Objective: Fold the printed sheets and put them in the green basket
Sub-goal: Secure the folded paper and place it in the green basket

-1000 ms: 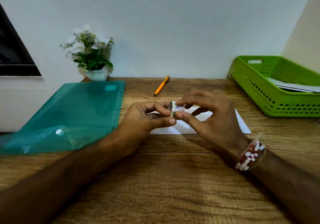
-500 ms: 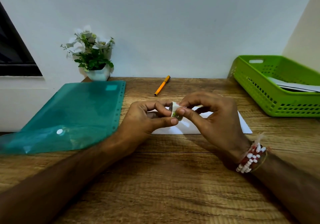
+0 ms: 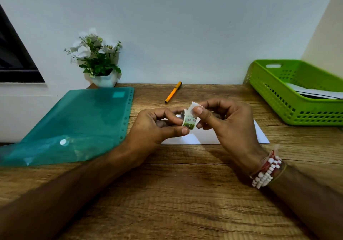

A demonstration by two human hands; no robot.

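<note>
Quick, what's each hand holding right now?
Left hand: closed round the small roll of green-and-white patterned tape.
Right hand: pinching that roll's loose white zigzag-cut end.

- tape roll: white, green-and-red print
- sheet beneath it: plain white
- folder, left of roll: translucent teal
- pen behind: orange, black ends
- basket, right: bright green

right hand: wears at the wrist a bracelet of white and red beads
threads: red, tied just beside the bracelet
</note>
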